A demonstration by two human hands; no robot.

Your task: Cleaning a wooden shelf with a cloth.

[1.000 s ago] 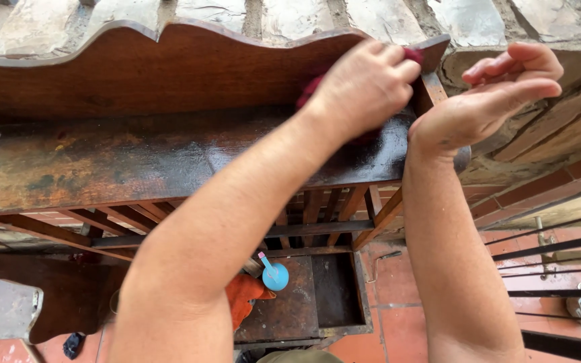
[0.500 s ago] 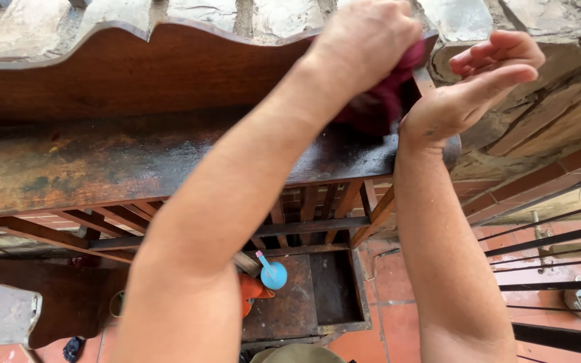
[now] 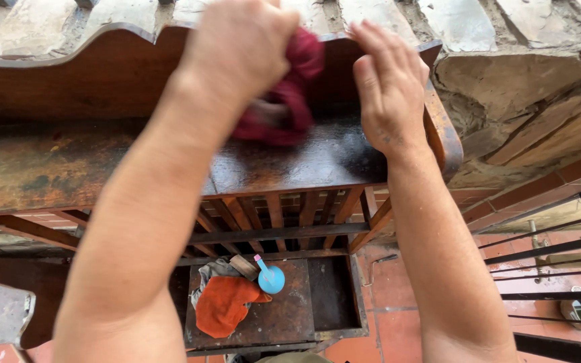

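Left hand [image 3: 240,50] bunched around a dark red rag [image 3: 284,101], fingers curled shut over its top, most of the cloth hanging below and to the right of the knuckles and pressed against the glossy dark wooden surface [image 3: 317,158] where it meets the scalloped backboard [image 3: 89,74]. Hand blurred, forearm running up from lower left across the frame. Right hand [image 3: 388,87] open and flat, fingers [image 3: 378,44] stretched straight and together, holding nothing, palm down just beside the rag near the surface's right end, by the curved side rail [image 3: 442,131]; whether it touches the wood is unclear. Right forearm rises nearly vertical from the bottom edge. Below, on a lower shelf [image 3: 290,316], an orange cloth [image 3: 226,302] and a small blue bottle [image 3: 270,277] lie side by side. Red floor tiles [image 3: 398,329] underneath.
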